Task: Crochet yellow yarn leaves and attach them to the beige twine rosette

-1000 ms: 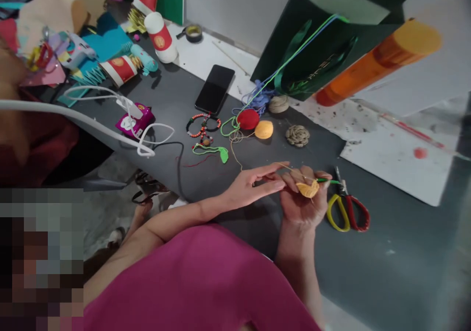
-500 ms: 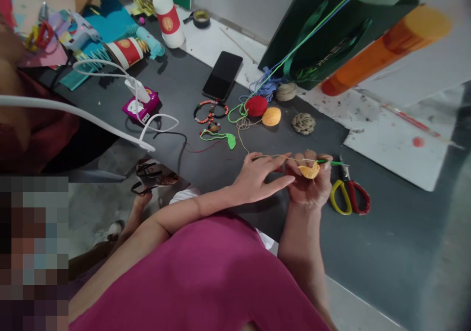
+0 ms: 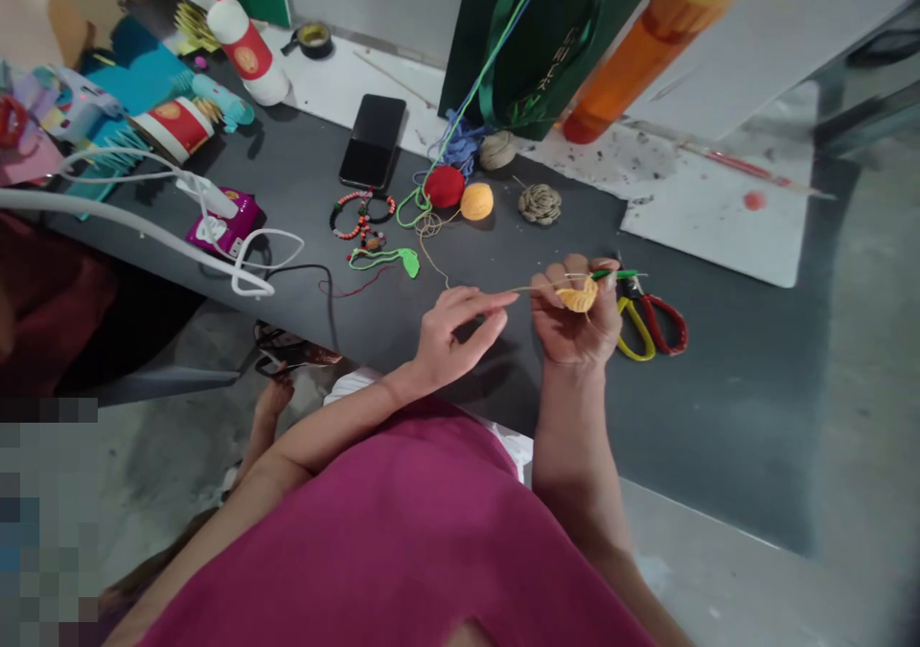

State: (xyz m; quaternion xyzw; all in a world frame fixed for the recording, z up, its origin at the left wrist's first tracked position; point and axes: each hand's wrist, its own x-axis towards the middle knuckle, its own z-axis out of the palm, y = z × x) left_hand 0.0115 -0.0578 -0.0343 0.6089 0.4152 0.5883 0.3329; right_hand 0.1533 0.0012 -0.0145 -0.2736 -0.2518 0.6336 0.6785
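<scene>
My right hand [image 3: 579, 326] is closed around a small yellow crocheted piece [image 3: 577, 297] and a green crochet hook [image 3: 615, 274] that sticks out to the right. My left hand [image 3: 452, 335] sits a little to the left of it, fingers curled, pinching the tan yarn strand [image 3: 528, 288] that runs taut to the piece. The strand trails back across the dark table [image 3: 719, 407] toward a yellow yarn ball [image 3: 476, 200] and a red yarn ball [image 3: 444, 187].
Scissors with yellow and red handles [image 3: 651, 316] lie just right of my right hand. A black phone [image 3: 373, 140], beaded bracelets [image 3: 361, 218], a green crocheted leaf [image 3: 410, 262], a twine rosette [image 3: 540, 203], an orange bottle [image 3: 647, 43], a green bag [image 3: 546, 34] and white charger cables [image 3: 216, 244] lie further back.
My left hand has slid left away from the right hand, drawing the yarn strand out taut. The view has shifted, so everything sits higher and further left.
</scene>
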